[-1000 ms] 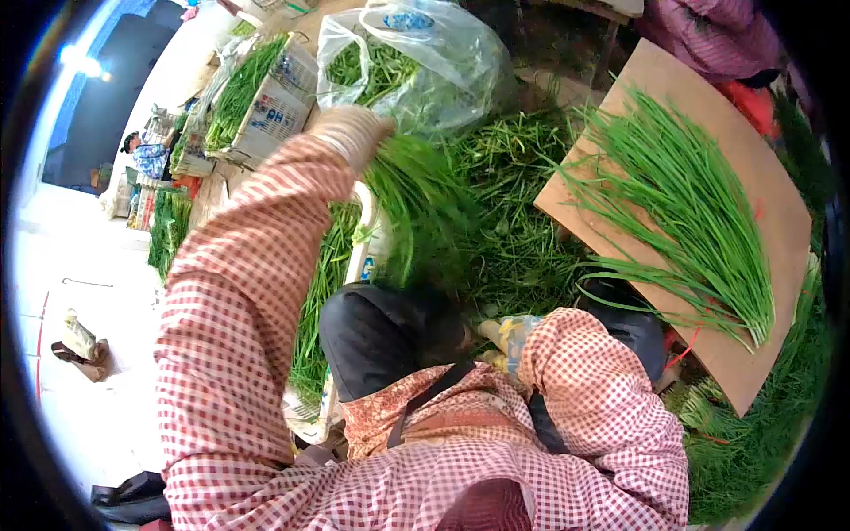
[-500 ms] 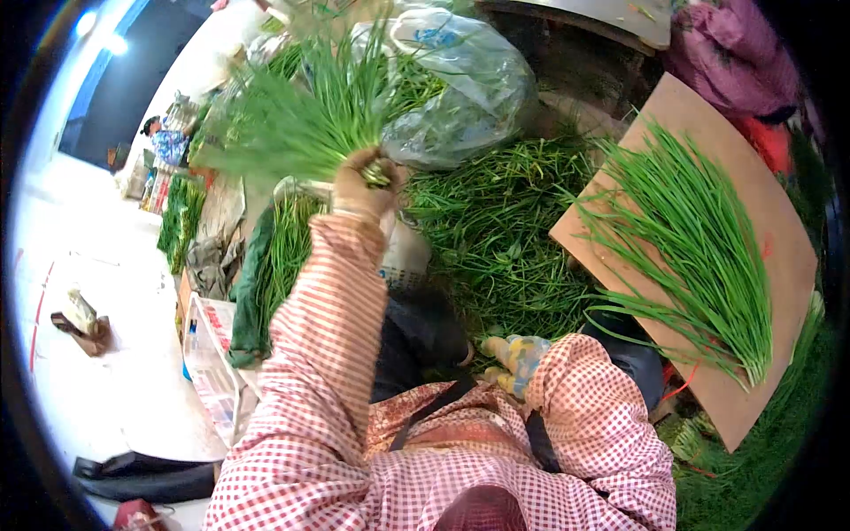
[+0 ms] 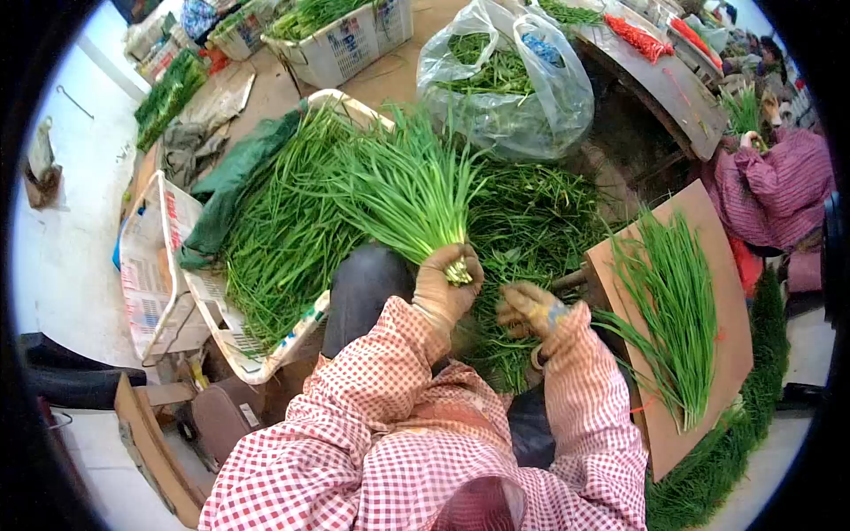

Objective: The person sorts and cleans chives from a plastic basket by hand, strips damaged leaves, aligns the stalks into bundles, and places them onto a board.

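Gripped by the cut ends, a bunch of garlic chives (image 3: 412, 190) fans up and to the left from my left hand (image 3: 450, 281), which wears a soiled glove. Just to the right and slightly lower is my gloved right hand (image 3: 529, 310), apart from the bunch. Its fingers are curled in, and what they hold, if anything, is hidden. Beneath and behind both hands lies a heap of loose green leaves (image 3: 540, 208). On a tilted brown board (image 3: 611, 265) to the right rests another pile of garlic chives (image 3: 677, 310).
A white crate (image 3: 239, 350) full of chives stands at my left, a green cloth (image 3: 239, 181) over its edge. Behind are a clear plastic bag (image 3: 549, 115) of greens and another crate (image 3: 359, 49). A person in purple clothing (image 3: 770, 190) sits at right, holding greens.
My left hand has brought the bunch down and right, nearer my right hand. My right hand has risen from my lap. The view has shifted, showing more of the left crate and the back.
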### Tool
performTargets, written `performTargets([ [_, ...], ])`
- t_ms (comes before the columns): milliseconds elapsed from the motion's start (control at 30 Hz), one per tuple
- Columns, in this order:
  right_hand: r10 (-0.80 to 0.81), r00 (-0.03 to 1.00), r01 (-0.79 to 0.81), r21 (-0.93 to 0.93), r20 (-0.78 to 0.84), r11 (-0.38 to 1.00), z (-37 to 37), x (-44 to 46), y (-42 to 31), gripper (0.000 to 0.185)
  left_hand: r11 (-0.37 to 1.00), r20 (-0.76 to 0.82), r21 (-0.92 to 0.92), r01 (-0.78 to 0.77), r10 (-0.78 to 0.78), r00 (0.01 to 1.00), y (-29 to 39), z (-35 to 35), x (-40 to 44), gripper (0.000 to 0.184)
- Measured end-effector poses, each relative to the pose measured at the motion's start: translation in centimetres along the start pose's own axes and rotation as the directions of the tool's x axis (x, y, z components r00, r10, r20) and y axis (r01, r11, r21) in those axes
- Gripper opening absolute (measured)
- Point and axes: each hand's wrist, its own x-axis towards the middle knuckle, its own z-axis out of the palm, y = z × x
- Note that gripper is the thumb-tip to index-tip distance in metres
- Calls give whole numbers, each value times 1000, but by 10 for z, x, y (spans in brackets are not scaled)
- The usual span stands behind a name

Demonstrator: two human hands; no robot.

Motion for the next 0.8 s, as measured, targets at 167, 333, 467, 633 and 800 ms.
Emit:
performTargets([
  [167, -36, 999, 21, -634, -11, 773, 34, 44, -73, 103, 887, 126, 461, -42, -19, 992, -24, -55, 11, 22],
  [333, 22, 992, -122, -872, -127, 474, 88, 36, -101, 98, -430, 363, 860, -274, 137, 922, -20, -34, -33, 47],
  [467, -14, 995, -79, -867, -99, 492, 77, 31, -93, 97, 109, 314, 949, -296, -241, 918, -29, -72, -1, 52],
  [633, -97, 995, 56, -743, -13, 667, 43, -11, -71, 96, 274, 230, 959, -68, -618, 752, -8, -27, -43, 46],
  [800, -421, 907, 353, -556, 5, 753, 15, -74, -21, 94, 806, 550, 592, 21, -423, 720, -33, -24, -49, 73],
])
